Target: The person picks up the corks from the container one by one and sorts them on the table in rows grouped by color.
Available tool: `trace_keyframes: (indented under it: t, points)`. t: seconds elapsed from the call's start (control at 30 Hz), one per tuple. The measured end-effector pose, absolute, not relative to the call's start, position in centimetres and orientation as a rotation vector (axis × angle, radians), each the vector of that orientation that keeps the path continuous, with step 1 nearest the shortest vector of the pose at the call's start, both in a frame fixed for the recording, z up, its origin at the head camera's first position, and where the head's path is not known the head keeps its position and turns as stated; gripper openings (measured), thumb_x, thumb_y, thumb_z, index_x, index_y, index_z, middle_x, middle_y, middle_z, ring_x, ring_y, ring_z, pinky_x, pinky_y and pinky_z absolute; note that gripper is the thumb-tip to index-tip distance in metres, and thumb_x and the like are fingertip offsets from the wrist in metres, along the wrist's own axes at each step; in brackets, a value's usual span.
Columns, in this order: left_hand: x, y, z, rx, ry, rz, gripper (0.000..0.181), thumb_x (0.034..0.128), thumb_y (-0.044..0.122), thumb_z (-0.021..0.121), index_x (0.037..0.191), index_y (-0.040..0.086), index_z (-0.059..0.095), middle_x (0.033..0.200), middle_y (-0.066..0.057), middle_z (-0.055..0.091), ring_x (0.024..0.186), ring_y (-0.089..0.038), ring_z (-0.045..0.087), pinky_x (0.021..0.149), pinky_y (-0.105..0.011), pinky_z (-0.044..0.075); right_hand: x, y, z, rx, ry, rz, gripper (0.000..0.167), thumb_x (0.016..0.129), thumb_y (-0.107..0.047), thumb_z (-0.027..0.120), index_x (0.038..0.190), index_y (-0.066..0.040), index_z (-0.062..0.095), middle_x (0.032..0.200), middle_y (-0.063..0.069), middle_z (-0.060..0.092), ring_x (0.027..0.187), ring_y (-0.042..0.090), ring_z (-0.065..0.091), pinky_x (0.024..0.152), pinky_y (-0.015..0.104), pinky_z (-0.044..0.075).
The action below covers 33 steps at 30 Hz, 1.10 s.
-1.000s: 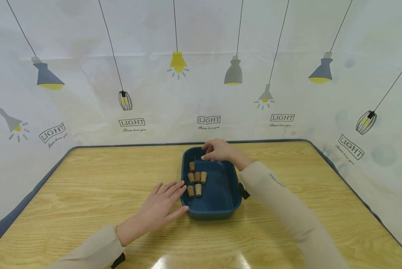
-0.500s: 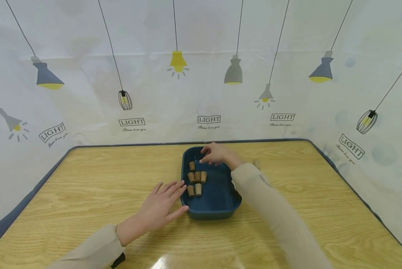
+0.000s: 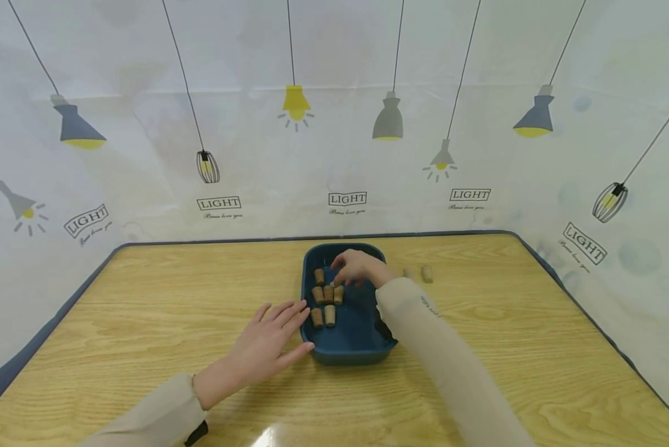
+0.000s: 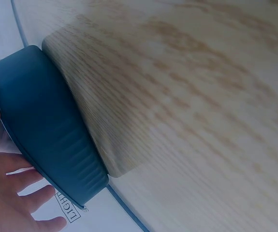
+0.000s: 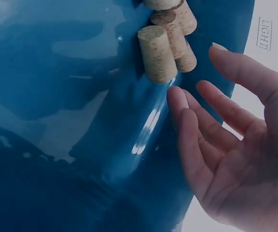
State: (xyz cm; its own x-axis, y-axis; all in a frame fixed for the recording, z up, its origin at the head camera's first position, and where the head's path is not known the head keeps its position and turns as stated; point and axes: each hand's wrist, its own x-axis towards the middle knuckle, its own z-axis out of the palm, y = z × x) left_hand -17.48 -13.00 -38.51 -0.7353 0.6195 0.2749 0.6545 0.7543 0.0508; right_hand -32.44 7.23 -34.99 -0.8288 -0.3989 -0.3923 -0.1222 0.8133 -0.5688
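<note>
Cork stoppers [image 3: 330, 316], six of them, are sitting in a blue baking dish [image 3: 352, 359], grouped along its left half: one toward the far end, three side by side in the middle, two nearer us. Two more pale corks [image 3: 427, 274] are resting on the wood-grain table [image 3: 172, 298] beyond the dish's right rim, one showing only partly past a beige right sleeve [image 3: 443, 351]. That sleeve, a black strap [image 3: 386, 329] at its underside, is spanning the dish's right edge and blocking our view of the rim there. Behind, a pale backdrop [image 3: 256, 136] is displaying printed pendant lamps [image 3: 296, 102] and the word LIGHT. Our left hand [image 3: 264, 344] is spreading its fingers beside the dish, the tips touching the near left rim. Our right hand [image 3: 356, 267] is hovering inside the dish from the right, fingers loosely bent, thumb standing apart, fingertips just beside a pale cork.
</note>
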Motion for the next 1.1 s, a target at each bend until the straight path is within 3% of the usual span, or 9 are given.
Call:
trace_keyframes:
  t: [0.23, 0.93, 1.1]
  points:
    - [-17.5, -13.0, -38.6, -0.999, -2.708, -0.217, 0.061, 0.0895, 0.05, 0.039, 0.131, 0.006, 0.043, 0.135, -0.008, 0.037, 0.121, -0.026, 0.034, 0.095, -0.052, 0.024, -32.3, 7.6, -36.0, -0.35, 2.439, -0.733, 0.038, 0.081, -0.015, 0.064, 0.117, -0.007, 0.055, 0.088, 0.008, 0.055, 0.077, 0.021, 0.056, 0.065, 0.034, 0.049]
    - [-17.5, -13.0, -38.6, -0.996, -2.719, -0.213, 0.062, 0.0898, 0.051, 0.038, 0.132, 0.006, 0.043, 0.136, -0.008, 0.036, 0.122, -0.026, 0.034, 0.096, -0.052, 0.022, -32.5, 8.2, -37.5, -0.324, 2.339, -0.734, 0.048, 0.073, -0.018, 0.072, 0.115, -0.009, 0.051, 0.106, 0.005, 0.048, 0.088, 0.02, 0.051, 0.073, 0.035, 0.047]
    - [-17.5, -13.1, -38.7, -0.994, -2.719, -0.211, 0.062, 0.0899, 0.052, 0.037, 0.132, 0.007, 0.042, 0.136, -0.007, 0.036, 0.122, -0.026, 0.033, 0.096, -0.052, 0.022, -32.5, 7.9, -37.6, -0.31, 2.35, -0.738, 0.046, 0.073, -0.011, 0.071, 0.113, -0.006, 0.05, 0.109, 0.007, 0.047, 0.087, 0.019, 0.052, 0.071, 0.032, 0.047]
